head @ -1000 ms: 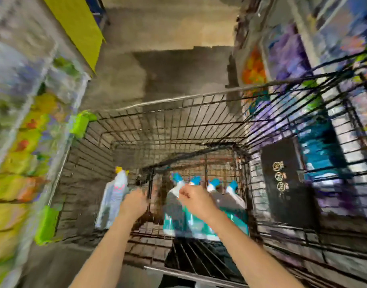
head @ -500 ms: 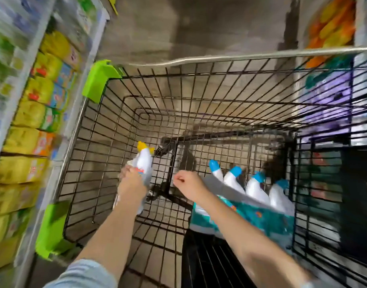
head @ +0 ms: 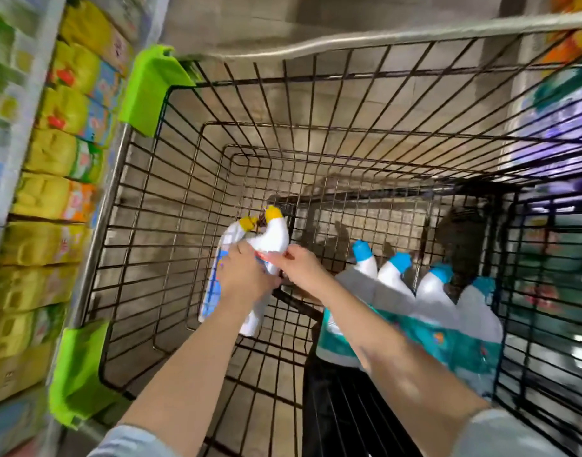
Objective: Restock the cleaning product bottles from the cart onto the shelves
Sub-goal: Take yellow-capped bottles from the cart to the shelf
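Rightward, blue-capped bottles (head: 392,275) crowd cart (head: 382,36) corner.

Open from above, the cart (head: 349,39) has bare wire floor at its far and left parts. Two yellow-capped bottles (head: 273,239) held mid-basket and four blue-capped bottles (head: 434,288) packed near right block those spots; its wire sides bar entry sideways.

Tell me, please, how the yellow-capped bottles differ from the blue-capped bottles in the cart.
The yellow-capped bottles number two, the blue-capped bottles four. The left hand grips the yellow-capped bottles, the right hand pinching one; the blue-capped bottles sit in a row, unheld. Both are white-bodied, inside the cart.
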